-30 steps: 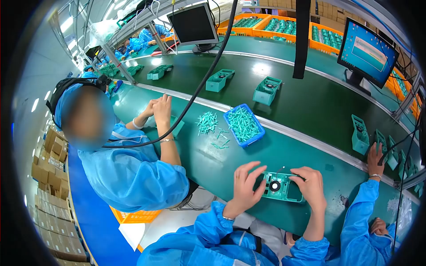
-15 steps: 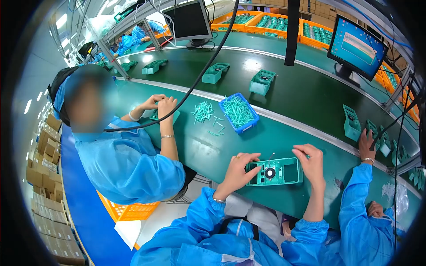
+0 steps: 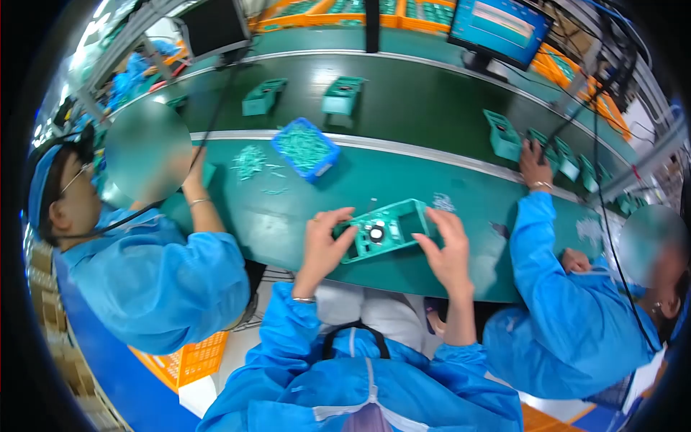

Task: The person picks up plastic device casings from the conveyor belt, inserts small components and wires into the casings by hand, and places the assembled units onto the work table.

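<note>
A green plastic housing (image 3: 392,234) with a round black part with a white centre (image 3: 376,234) is tilted between my hands, its right end higher in view. My left hand (image 3: 327,245) grips the housing's left end, the thumb over its edge. At the right end, my right hand (image 3: 449,248) has its fingers along the outer edge and its thumb at the near corner. A short thin wire sticks up at the far edge. Whether the housing rests on the green table (image 3: 281,237) or is slightly lifted, I cannot tell.
Beyond lies a blue bin (image 3: 322,171) of small green pieces, with a loose pile (image 3: 249,163) beside it. Several housings (image 3: 342,97) stand on the dark belt (image 3: 417,108). Co-workers sit left (image 3: 151,281) and right (image 3: 576,324); the right one's hand (image 3: 535,167) reaches the belt's housings.
The view has swung to the right. My right hand has closed in on the housing's right end, and the housing has turned from level to tilted. My left hand keeps its hold.
</note>
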The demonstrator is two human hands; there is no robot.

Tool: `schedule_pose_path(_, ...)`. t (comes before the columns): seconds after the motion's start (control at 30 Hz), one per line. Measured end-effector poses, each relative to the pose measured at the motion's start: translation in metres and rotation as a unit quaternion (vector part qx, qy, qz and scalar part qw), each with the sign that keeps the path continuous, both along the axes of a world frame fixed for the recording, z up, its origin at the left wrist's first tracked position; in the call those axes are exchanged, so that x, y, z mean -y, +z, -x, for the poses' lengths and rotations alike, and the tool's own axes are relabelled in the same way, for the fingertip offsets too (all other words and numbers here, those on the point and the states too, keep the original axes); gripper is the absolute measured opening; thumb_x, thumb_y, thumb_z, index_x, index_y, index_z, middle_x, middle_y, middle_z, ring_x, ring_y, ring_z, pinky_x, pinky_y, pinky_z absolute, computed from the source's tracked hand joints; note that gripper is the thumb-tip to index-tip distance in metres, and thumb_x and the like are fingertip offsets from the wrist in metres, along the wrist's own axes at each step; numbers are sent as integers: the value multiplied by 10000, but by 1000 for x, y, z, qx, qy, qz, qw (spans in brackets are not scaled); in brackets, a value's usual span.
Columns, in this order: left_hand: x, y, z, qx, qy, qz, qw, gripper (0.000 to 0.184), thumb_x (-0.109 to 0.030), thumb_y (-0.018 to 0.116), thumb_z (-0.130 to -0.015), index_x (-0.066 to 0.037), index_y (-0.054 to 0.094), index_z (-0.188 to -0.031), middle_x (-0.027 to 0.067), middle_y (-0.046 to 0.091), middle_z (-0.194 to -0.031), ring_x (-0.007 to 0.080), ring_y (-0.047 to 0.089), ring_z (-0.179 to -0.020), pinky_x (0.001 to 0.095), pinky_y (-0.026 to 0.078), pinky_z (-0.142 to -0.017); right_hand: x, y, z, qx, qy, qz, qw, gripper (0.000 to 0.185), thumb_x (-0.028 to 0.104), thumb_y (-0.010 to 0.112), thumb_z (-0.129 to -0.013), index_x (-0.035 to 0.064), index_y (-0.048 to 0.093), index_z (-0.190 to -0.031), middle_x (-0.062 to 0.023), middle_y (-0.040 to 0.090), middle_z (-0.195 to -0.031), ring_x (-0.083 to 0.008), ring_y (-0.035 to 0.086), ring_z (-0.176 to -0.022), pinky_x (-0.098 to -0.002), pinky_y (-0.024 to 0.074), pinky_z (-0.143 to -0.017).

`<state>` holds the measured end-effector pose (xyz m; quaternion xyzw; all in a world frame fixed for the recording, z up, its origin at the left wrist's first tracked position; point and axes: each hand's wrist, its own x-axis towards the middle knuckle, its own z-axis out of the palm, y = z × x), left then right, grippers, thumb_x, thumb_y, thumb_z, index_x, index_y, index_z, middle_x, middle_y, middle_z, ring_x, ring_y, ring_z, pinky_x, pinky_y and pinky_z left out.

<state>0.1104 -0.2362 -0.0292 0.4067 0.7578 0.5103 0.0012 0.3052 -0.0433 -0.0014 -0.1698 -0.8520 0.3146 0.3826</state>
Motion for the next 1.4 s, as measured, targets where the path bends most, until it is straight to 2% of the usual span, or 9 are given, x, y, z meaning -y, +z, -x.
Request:
schedule_pose_path(0.13, 1, 2, -2, 18, 2, 9, 1000, 393, -112, 814, -855, -91, 734, -1239, 55, 764, -1063, 232, 661, -997, 383, 450, -922, 9, -13, -4, -51, 12, 14, 999, 455, 52, 858, -807, 29, 740, -1245, -139, 676, -1226, -310, 656, -1073, -396, 552, -885)
schedule_pose_path(0.33, 1, 1, 0, 16, -1, 14, 1000, 387, -116, 801, -871, -95, 729, -1251, 40, 761, -1057, 219, 654, -992, 377, 436, -927, 9, -21, -3, -65, 13, 22, 998, 467, 44, 857, -801, 39, 749, -1255, -131, 660, -1245, -285, 650, -1055, -368, 560, -811)
schedule_pose_path(0.83, 0, 8, -1, -4, 5, 42, 999, 332, -133, 769, -902, -102, 736, -1231, 35, 762, -1068, 224, 655, -1029, 376, 429, -919, 8, -20, -5, -73, 46, 8, 996, 472, 21, 875, -734, 42, 775, -1195, -118, 697, -1151, -281, 663, -995, -356, 553, -742)
schedule_pose_path(1.07, 1, 3, 2, 12, -4, 17, 1000, 273, -120, 694, -976, -103, 734, -1245, 29, 762, -1068, 214, 653, -1013, 374, 434, -922, 8, -24, -4, -81, 46, 17, 996, 459, 5, 876, -724, 34, 784, -1173, -123, 697, -1157, -278, 662, -993, -352, 546, -737)
schedule_pose_path(1.17, 1, -6, 5, 74, -6, -28, 997, 251, -104, 634, -1022, -98, 731, -1253, 37, 762, -1072, 208, 653, -996, 364, 444, -904, 7, -25, -5, -75, 46, 20, 996, 471, -4, 876, -718, 35, 785, -1178, -125, 698, -1159, -274, 661, -998, -348, 544, -732)
schedule_pose_path(1.23, 2, -8, 5, 135, -5, -55, 989, 250, -83, 604, -1037, -84, 729, -1254, 58, 763, -1082, 211, 656, -985, 360, 460, -897, 8, -26, -5, -70, 42, 31, 996, 470, 8, 878, -725, 36, 785, -1185, -130, 702, -1164, -286, 663, -1014, -360, 549, -757)
schedule_pose_path(1.3, 0, -13, 6, 134, -3, -49, 990, 255, -50, 604, -1026, -68, 730, -1247, 79, 761, -1081, 230, 658, -975, 371, 486, -880, 8, -24, -9, -64, 40, 23, 997, 463, 16, 878, -730, 36, 785, -1183, -133, 703, -1167, -295, 663, -1024, -368, 554, -780)
schedule_pose_path(1.33, 3, -13, 5, 86, 3, -4, 996, 266, -59, 595, -1047, -35, 707, -1286, 98, 739, -1131, 179, 673, -1051, 324, 522, -942, 8, -23, -7, -61, 40, 17, 997, 456, 23, 877, -736, 35, 786, -1182, -135, 705, -1170, -303, 664, -1034, -375, 558, -803)
schedule_pose_path(1.4, 4, -9, 4, 108, -7, -3, 994, 278, -38, 624, -1003, -42, 715, -1266, 100, 748, -1130, 234, 683, -1060, 360, 527, -944, 9, -21, -8, -51, 35, 19, 998, 451, 28, 876, -736, 28, 787, -1178, -146, 705, -1172, -314, 665, -1063, -384, 569, -867)
